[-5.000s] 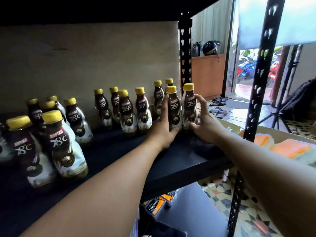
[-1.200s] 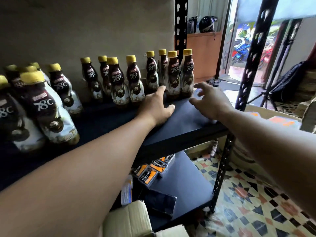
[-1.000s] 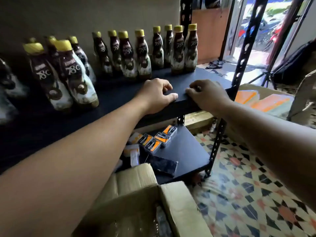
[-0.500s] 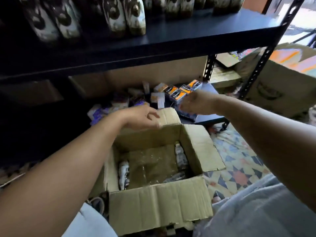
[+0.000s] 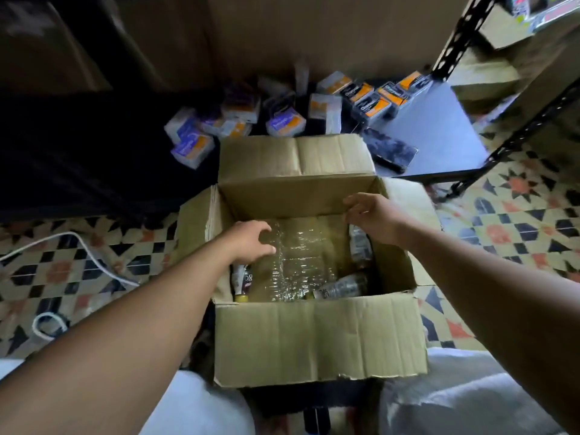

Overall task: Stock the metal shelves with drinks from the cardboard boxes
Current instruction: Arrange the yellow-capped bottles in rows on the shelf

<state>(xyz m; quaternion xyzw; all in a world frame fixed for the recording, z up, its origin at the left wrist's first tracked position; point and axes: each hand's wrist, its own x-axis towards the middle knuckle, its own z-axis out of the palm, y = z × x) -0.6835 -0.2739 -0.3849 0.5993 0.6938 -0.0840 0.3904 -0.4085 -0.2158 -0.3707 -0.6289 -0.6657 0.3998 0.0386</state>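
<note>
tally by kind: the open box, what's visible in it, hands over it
cardboard box: 1
bottles: 3 visible; the wrap may hide more
plastic wrap: 1
hands: 2 (left hand, right hand)
Total: 7

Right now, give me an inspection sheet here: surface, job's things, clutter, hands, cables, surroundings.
Surface: patterned tile floor, cardboard box standing on it.
Job's things: box open; few bottles lying inside beside crumpled plastic wrap.
Clutter: small packets and a dark flat slab on the low shelf.
Hands: left hand in the box at the wrap, grip unclear; right hand over the box, holding nothing.
Cables: white cable on the floor, left of the box.
Surroundings: black shelf post.
</note>
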